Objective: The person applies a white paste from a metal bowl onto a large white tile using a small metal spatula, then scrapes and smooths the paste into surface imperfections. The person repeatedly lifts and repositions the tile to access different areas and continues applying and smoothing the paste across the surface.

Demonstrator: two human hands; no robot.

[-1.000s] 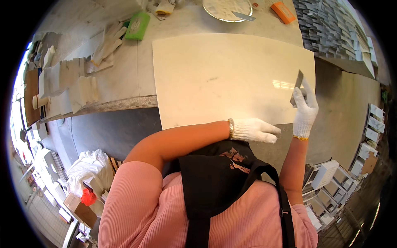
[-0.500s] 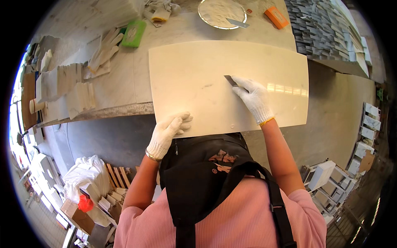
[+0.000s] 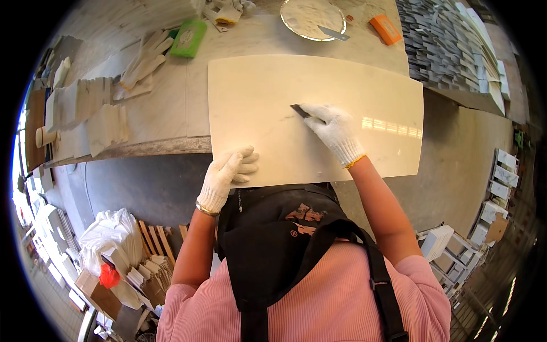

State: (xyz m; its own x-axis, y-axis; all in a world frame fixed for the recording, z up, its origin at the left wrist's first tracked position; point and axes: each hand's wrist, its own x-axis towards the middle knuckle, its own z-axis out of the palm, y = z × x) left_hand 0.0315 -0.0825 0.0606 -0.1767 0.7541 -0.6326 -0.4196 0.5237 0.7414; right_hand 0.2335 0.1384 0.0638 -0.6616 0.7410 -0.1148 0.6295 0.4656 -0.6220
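A large cream stone slab (image 3: 273,85) lies on the workbench, overhanging its near edge. My right hand (image 3: 333,130), in a white knit glove, holds a small dark scraper blade (image 3: 300,110) pressed flat on the slab's middle. My left hand (image 3: 227,175), also gloved, grips the slab's near left edge with fingers curled over it. I wear a pink ribbed top and a black apron.
On the bench behind the slab are a round metal pan (image 3: 312,19) with a trowel, an orange block (image 3: 386,29), a green sponge (image 3: 188,37), spare gloves (image 3: 145,57) and stone offcuts (image 3: 85,111). Stacked tiles (image 3: 450,45) stand right; bags and tile pieces (image 3: 122,251) lie lower left.
My right hand brought the scraper from the slab's right edge to its middle. My left hand shifted from the right to the slab's near left edge.
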